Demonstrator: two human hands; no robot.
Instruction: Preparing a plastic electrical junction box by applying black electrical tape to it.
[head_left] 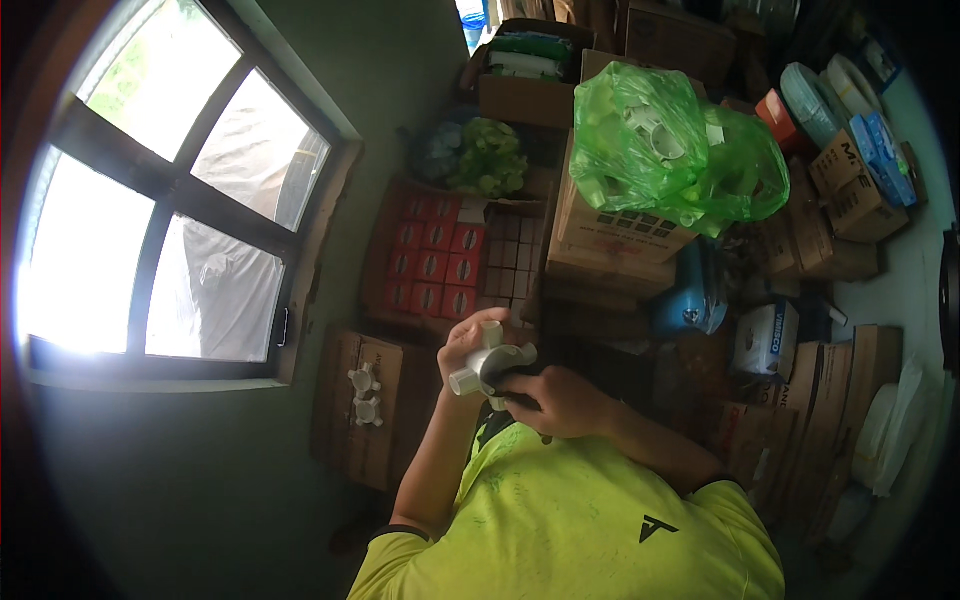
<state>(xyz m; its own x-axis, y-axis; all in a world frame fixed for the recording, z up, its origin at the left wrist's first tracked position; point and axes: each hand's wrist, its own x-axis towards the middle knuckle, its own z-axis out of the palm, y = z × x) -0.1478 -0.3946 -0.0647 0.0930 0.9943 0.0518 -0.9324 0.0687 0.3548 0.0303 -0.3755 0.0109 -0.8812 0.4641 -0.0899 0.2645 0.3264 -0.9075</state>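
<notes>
In front of my chest, my left hand [458, 345] is closed around a white round plastic junction box [468, 380] with several short pipe stubs. My right hand [570, 402] is closed too, its fingers pressed against the box's near right side. A dark, soft-looking piece [522, 392], perhaps cloth, shows between those fingers and the box; its kind is unclear. Two similar white fittings [366, 394] rest on a brown carton [352, 440] to my left. Ahead to the right, a green translucent plastic bag [720, 165] holds more white fittings.
The bag stands on stacked cartons [600, 235]. Red small boxes [435, 255] fill an open carton ahead. A bright window [190, 200] takes up the left wall. Cartons [800, 400], a blue container [690, 290] and coiled tubing [810, 95] crowd the right side.
</notes>
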